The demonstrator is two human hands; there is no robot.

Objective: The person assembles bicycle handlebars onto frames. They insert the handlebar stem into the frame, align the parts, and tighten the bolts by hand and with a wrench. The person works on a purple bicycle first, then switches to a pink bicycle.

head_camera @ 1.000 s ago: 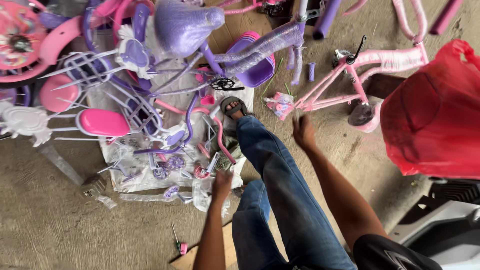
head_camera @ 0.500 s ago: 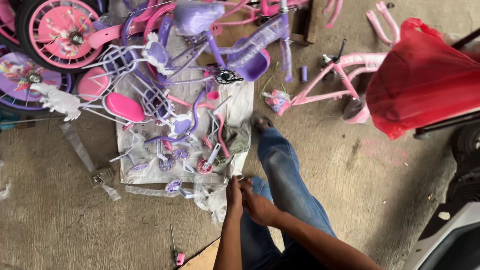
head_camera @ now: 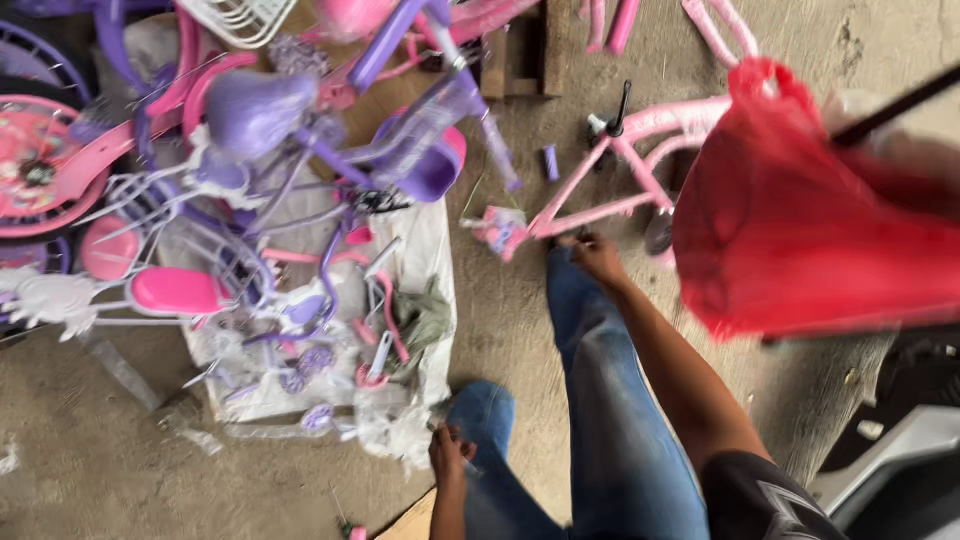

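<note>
Here the right hand point(head_camera: 598, 258) reaches forward past the knee of the blue jeans point(head_camera: 610, 420) and rests at the lower end of the pink bike frame point(head_camera: 640, 165), which lies on the concrete floor point(head_camera: 90, 480); whether the fingers grip the tube or only touch it I cannot tell (the view is blurred). The left hand point(head_camera: 450, 455) is low, fingers loosely curled, at the edge of the clear plastic wrap point(head_camera: 395, 430) beside the white sheet point(head_camera: 425, 240) strewn with purple and pink bike parts. A red bag point(head_camera: 810, 240) hangs just right of the frame. A pink seat point(head_camera: 178, 290) lies on the left.
</note>
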